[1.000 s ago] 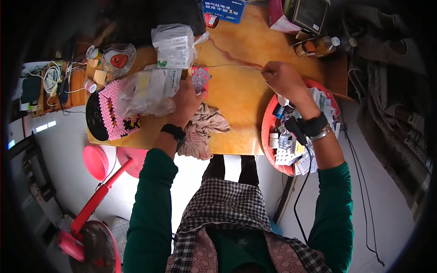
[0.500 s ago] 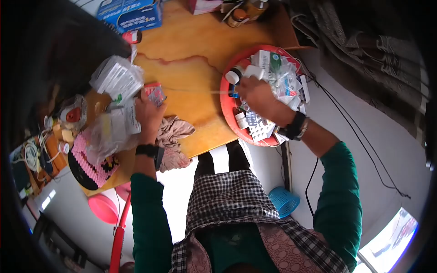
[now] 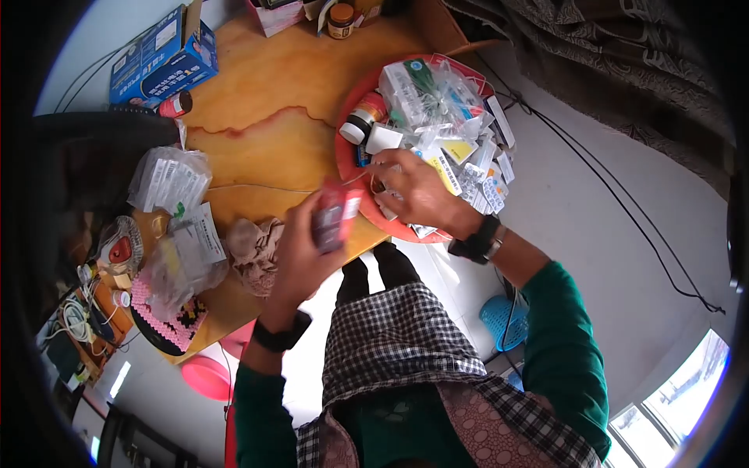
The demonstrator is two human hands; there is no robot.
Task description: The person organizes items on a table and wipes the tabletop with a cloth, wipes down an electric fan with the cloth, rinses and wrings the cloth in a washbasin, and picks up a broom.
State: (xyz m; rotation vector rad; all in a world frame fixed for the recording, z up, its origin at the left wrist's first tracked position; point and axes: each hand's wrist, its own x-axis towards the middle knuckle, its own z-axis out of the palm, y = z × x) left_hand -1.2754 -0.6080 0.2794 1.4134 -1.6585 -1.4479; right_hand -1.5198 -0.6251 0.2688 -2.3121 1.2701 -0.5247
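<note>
My left hand (image 3: 298, 253) is closed around a small red box (image 3: 337, 214), blurred by motion, in front of the basin's left side. My right hand (image 3: 421, 191) is over the near-left part of a red plastic basin (image 3: 343, 160), its fingers curled. What those fingers grip, if anything, I cannot make out. Packed into the basin are a clear plastic bag with boxes (image 3: 433, 97), a brown bottle with a white cap (image 3: 356, 129), a white box (image 3: 384, 139), a yellow-and-white box (image 3: 441, 168) and several blister packs (image 3: 493, 191).
On the wooden table's left lie bagged packets (image 3: 170, 183), a clear bag (image 3: 183, 265), a crumpled brown cloth (image 3: 253, 253) and a pink beaded item (image 3: 168, 320). A blue carton (image 3: 165, 58) and a jar (image 3: 341, 21) stand at the back. A cord (image 3: 257, 188) crosses the tabletop.
My left hand has moved right, toward the basin, carrying the red box away from the bags. My right hand stays at the basin, its fingers now lower. The view has shifted.
</note>
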